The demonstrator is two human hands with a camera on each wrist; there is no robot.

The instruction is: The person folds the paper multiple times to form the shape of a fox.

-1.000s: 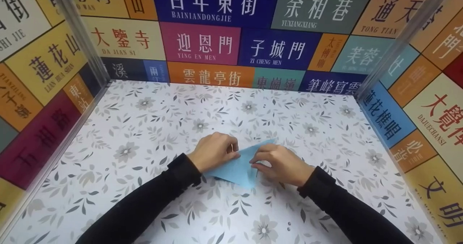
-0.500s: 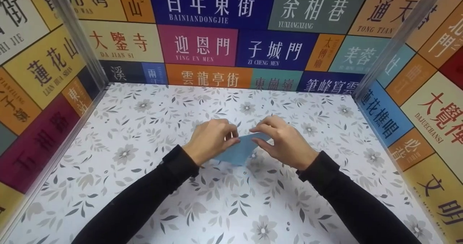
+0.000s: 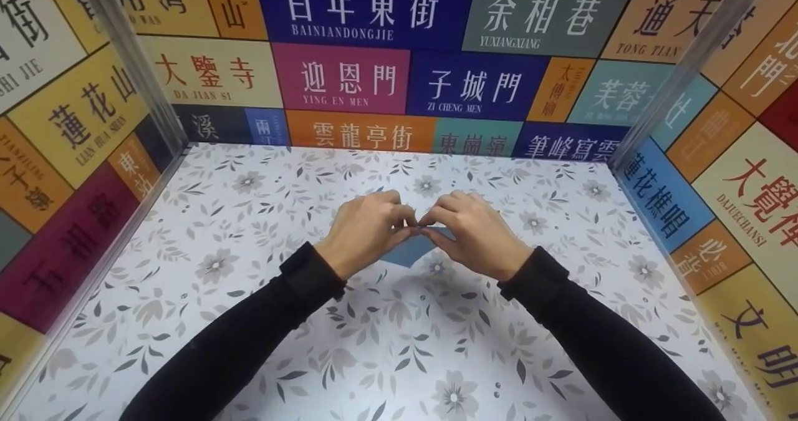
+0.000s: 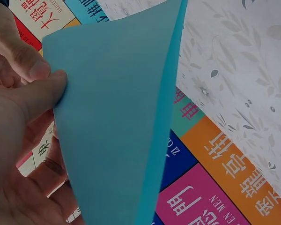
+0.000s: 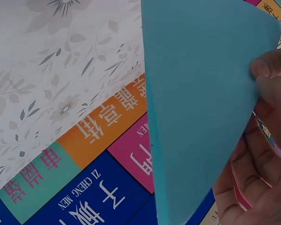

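Observation:
A folded sheet of light blue paper (image 3: pixel 405 251) is held up over the table between both hands. My left hand (image 3: pixel 368 227) pinches its upper edge between thumb and fingers. Right beside it, my right hand (image 3: pixel 477 231) pinches the same edge, the two thumbs nearly meeting. In the left wrist view the paper (image 4: pixel 112 103) shows two layers, with a narrow gap along one side. The right wrist view shows the paper (image 5: pixel 196 93) from its other end, with thumb tips at its edge. In the head view, the hands hide much of the sheet.
A white table top (image 3: pixel 249 346) with grey flowers and leaves lies below. Colourful panels with Chinese place names (image 3: pixel 349 75) stand at the back and both sides. Clear strips (image 3: pixel 146 65) run along the corners.
Both hands have lifted the blue paper away from me and up off the table. The right hand has shifted its grip to the upper edge, close to the left hand.

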